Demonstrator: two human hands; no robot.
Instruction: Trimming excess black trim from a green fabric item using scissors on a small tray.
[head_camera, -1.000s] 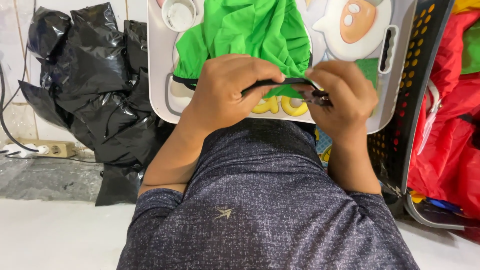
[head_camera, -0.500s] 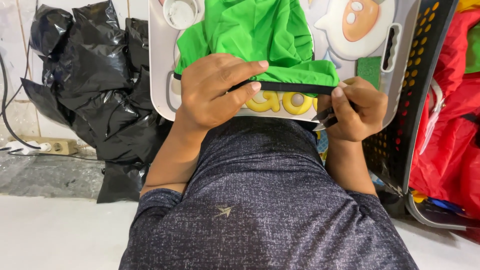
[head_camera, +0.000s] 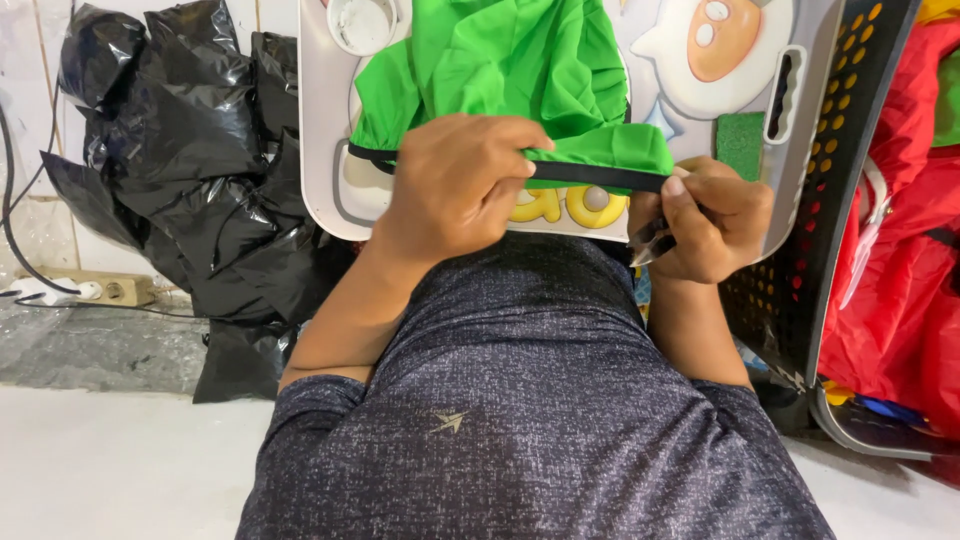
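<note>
Grey speckled fabric of the person's shirt filled the near foreground, seen from above. Beyond it, the left hand (head_camera: 455, 185) lay palm down with fingers closed over the black-trimmed hem (head_camera: 590, 176) of a bright green garment (head_camera: 510, 75), pinning it against a white lap tray (head_camera: 325, 150) printed with cartoon figures. Compared with a second earlier, this hand had slid leftward along the hem, and the trim was pulled out straighter, with more of it showing between the two hands. The right hand (head_camera: 705, 230) had drawn away to the right and a little lower, fingers curled shut around a small metal tool (head_camera: 650, 245), perhaps snips, its tip just below the hem's right end. That suggested one stretch of edge was finished and the cloth reset for the next. Farther off, crumpled black plastic bags (head_camera: 180, 170) sat left, beside a power strip (head_camera: 90, 290) on the floor. A dark perforated basket (head_camera: 850, 150) holding red cloth (head_camera: 905, 290) stood right.
</note>
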